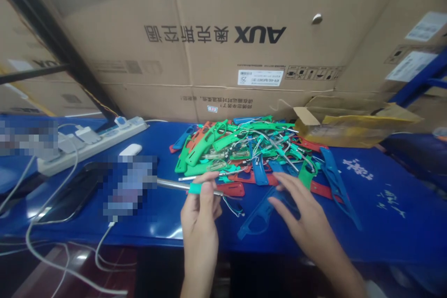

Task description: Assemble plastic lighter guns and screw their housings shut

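Fingers (206, 191) of the left hand (199, 219) pinch a thin silver metal rod with a green sleeve (195, 188), thumb on top; the rod lies crosswise, just near side of the pile. Right hand (305, 214) hovers at the pile's near right, released, thumb and fingers spread. Below its fingertips: a flat translucent blue plastic frame with a looped opening (253, 218), on the glossy blue tabletop (164, 223), near side of the pile. Can't tell if skin touches it. Landmark itself: a loose pile of green, red and blue plastic frames (202, 146), with metal rods and thin white wires mixed in. Left of the pile: black phone (75, 191); farther, a white power strip with plugs in it (134, 129). Right of the pile: small white scraps (358, 170). Far right: open brown cardboard box with yellow tape (352, 132). Behind the pile: large brown AUX carton, print upside down (209, 0).
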Demonstrator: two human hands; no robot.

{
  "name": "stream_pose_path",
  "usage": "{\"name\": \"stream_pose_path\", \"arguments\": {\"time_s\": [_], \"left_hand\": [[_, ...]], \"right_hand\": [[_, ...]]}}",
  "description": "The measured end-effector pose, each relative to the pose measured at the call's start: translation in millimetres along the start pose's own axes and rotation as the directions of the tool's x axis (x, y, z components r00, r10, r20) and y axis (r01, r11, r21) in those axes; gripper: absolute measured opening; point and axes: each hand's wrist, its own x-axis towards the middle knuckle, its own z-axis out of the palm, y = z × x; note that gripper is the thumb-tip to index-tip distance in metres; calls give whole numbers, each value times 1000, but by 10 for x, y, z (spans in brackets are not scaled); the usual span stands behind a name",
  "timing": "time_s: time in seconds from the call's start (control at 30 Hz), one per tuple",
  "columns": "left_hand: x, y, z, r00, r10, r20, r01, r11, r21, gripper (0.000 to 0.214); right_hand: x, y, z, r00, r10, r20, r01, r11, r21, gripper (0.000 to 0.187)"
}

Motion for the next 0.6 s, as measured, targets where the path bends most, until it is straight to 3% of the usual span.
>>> {"name": "stream_pose_path", "arguments": {"time_s": [0.1,0.17,0.3,0.4,0.47,0.53,0.6], "left_hand": [[-19,-15,40,997,-28,76,35,994,-99,34],[-43,-27,29,992,-64,111,79,988,-131,33],[-110,-38,-28,978,-112,176,147,969,-199,32],[-165,3,-33,952,-111,285,201,930,-307,45],[-198,37,-25,933,-160,324,268,908,-323,52],[-225,44,-33,930,-205,306,291,918,-270,48],[-247,9,-71,950,-182,253,232,955,-185,43]], "right_hand": [[-45,-148,121,986,-28,163,12,995,103,53],[-84,-209,222,977,-36,210,3,988,153,57],[-115,-227,321,992,26,121,-52,976,212,52],[-124,-219,285,987,64,148,-106,950,295,55],[-143,-213,238,984,92,154,-140,930,339,46],[-171,-199,188,984,126,127,-164,919,358,35],[-197,-175,146,982,149,114,-180,918,354,30]]}}
